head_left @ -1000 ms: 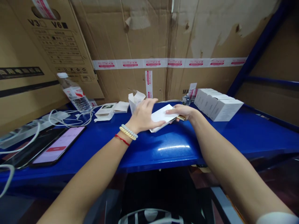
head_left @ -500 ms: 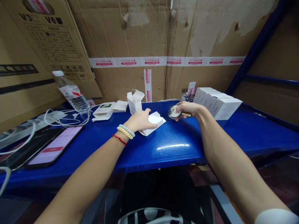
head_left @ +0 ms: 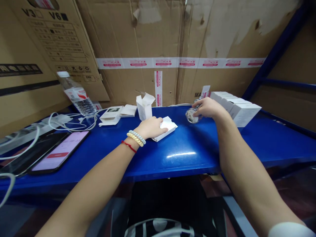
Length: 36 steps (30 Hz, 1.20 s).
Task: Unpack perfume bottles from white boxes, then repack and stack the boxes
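Under my left hand [head_left: 153, 127] lies a small white carton [head_left: 170, 125]. My thumb and fingers are closed on its near left part. Further right, the fingertips of my right hand [head_left: 207, 107] are at a round, clear-sided object [head_left: 191, 116] with a pale middle, low over the blue table. My thumb rests against its face, and a finger reaches past its upper edge. What the object is, I cannot make out. Behind my left hand stands an upright white carton [head_left: 145, 108] with its flaps open.
White boxes [head_left: 243, 113] stand in a row at the right. An opened white carton [head_left: 111, 115] lies at the back left. A tilted water bottle [head_left: 78, 95], white cables [head_left: 70, 120] and a phone [head_left: 60, 153] are at the left. Cardboard [head_left: 138, 39] stands behind the blue table [head_left: 172, 164].
My right hand has turned and shifted slightly right and back with the round object; its gold-coloured part no longer shows. My left hand stays on the carton, its fingers closer together. The view has shifted slightly.
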Available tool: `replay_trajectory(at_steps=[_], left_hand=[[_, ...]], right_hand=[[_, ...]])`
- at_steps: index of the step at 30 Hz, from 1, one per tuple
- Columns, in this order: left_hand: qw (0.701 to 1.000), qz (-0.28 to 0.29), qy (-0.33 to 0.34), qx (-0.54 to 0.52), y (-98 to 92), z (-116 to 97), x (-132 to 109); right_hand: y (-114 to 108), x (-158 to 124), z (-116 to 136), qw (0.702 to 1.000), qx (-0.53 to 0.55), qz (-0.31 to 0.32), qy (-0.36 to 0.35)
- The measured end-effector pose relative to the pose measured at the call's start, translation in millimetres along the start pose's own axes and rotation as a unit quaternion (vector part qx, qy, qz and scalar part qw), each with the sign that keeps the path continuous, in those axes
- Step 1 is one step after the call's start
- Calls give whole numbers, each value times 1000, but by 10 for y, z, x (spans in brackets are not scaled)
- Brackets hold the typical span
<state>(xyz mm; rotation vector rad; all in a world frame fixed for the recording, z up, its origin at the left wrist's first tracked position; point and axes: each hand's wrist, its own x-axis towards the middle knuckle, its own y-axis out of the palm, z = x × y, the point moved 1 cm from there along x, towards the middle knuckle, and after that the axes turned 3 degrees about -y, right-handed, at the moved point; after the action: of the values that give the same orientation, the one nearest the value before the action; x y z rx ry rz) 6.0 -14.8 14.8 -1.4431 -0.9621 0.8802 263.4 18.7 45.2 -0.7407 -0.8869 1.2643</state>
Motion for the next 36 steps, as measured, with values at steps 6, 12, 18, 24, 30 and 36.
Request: replay_trajectory(at_steps=[6, 12, 18, 24, 30, 36], left_hand=[[1000, 7, 9, -3, 6, 10, -2], [993, -110, 33, -26, -1, -55, -24], [988, -130, 68, -44, 56, -245, -70], [986, -128, -51, -94, 101, -267, -37], [983, -102, -17, -151, 69, -210, 4], [980, -104, 3, -171, 77, -154, 14]], right_hand=[[24, -77, 53, 993, -96, -63, -14], [168, -30, 149, 988, -65, -63, -129], [338, -142, 436, 976, 16, 1, -216], [492, -339, 708, 949, 86, 25, -303], [388, -344, 656, 916, 217, 65, -331], [268, -270, 511, 922, 299, -20, -246]])
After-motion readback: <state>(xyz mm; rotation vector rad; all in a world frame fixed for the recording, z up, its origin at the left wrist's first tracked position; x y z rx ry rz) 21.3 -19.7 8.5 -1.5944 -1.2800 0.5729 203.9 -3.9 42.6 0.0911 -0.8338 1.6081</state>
